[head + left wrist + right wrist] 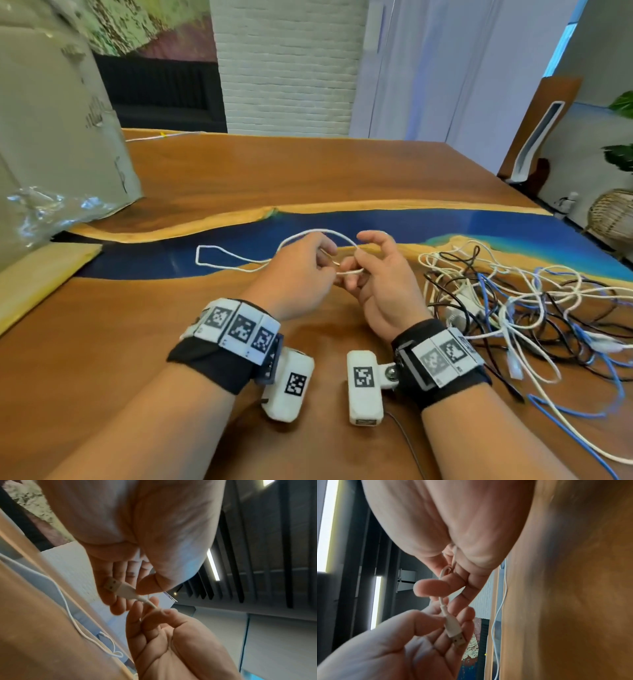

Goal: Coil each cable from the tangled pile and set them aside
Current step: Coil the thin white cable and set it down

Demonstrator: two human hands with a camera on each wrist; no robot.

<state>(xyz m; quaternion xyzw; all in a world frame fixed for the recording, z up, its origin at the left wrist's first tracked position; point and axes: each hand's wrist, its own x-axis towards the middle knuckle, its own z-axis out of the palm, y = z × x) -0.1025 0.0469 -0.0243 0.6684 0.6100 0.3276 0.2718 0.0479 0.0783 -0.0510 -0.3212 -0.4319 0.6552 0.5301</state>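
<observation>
Pinching the USB plug (114,586) of a thin white cable (239,265) between thumb and fingers, the left hand (301,274) holds one end just above the wooden table (102,342); the right hand (380,274) curls its fingers round the cord right beside the plug. The rest lies in a loose loop on the table's blue strip. It looks light, limp and smooth, likely to spring open, so the rigid plug is the surest hold. The tangled pile (513,308) waits at right.

wall: white brick (287,65) | table: wood, blue resin (308,171) | curtains: white (428,68) | basket: wicker (613,214)
</observation>
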